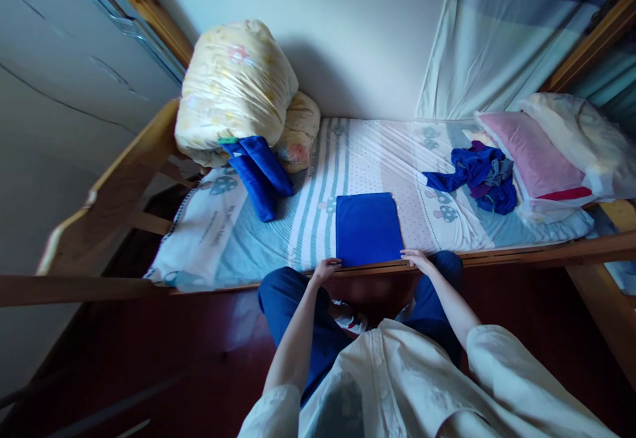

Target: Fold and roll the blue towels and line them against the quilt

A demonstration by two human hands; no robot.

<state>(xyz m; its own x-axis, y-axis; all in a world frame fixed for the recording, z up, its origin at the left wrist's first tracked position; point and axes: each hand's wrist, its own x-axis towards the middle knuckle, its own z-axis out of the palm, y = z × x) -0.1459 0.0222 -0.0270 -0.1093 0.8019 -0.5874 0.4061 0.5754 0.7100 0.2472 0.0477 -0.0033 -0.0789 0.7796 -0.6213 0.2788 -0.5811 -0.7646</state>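
Observation:
A blue cloth point(368, 227) lies flat on the bed in front of me, folded into a neat near-square. At its near left corner is my left hand point(326, 270), with the fingers closed on the edge. My right hand point(417, 260) holds the near right corner between its fingertips. Farther left, blue rolled cloths point(259, 176) rest against a bundled quilt. Toward the right lies a crumpled heap of blue and purple clothes point(479, 176).
The bed point(358, 153) has a striped, patterned sheet and a wooden rail along its near edge. A yellowish quilt point(233, 87) is piled at the left. On the right are a pink pillow point(534, 153) and a hanging pale curtain point(477, 47).

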